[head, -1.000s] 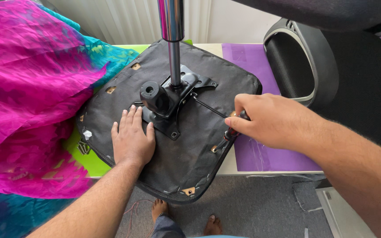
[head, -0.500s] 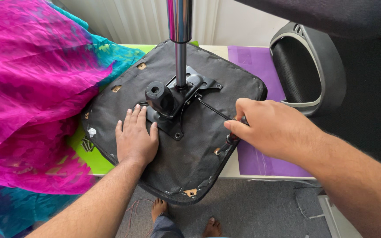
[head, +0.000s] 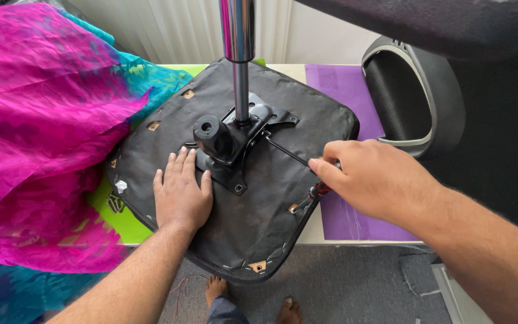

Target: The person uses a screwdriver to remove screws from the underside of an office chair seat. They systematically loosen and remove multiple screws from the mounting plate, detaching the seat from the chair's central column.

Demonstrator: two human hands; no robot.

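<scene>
- The left hand [head: 181, 195] lay flat, palm down and fingers spread, on the black fabric underside of an upturned chair seat [head: 271, 210], grasping nothing; its fingertips reached the edge of the black metal mounting plate [head: 235, 153].
- The right hand [head: 370, 177] was clenched around the handle of a screwdriver [head: 319, 191], whose red and black grip showed just below the fingers; the thin dark shaft [head: 286, 151] ran from the hand up and left toward the plate.
- Whether the shaft's tip actually sat in a screw could not be told.
- The seat rested on a pale surface [head: 316, 231], tilted corner-on to the camera, with its near corner hanging past the front edge of the surface.
- A black round knob [head: 210, 133] stuck out from the plate just above the left hand's fingers.
- A shiny chrome column [head: 238, 54] rose upright from the middle of the plate and ran out of the top of the view.
- Small tan patches [head: 258, 266] showed at holes along the seat's stapled rim.
- A purple sheet [head: 343, 84] lay on the surface under the seat's right side, and a lime green sheet [head: 124, 219] lay under its left side.
- Bright magenta and teal cloth [head: 43, 132] was heaped to the left, touching the seat's left edge.
- A black mesh chair part with a grey frame [head: 415, 96] stood to the right, beyond the right hand.
- Bare feet [head: 217, 288] stood on grey carpet [head: 355, 282] below the seat's overhanging corner.
</scene>
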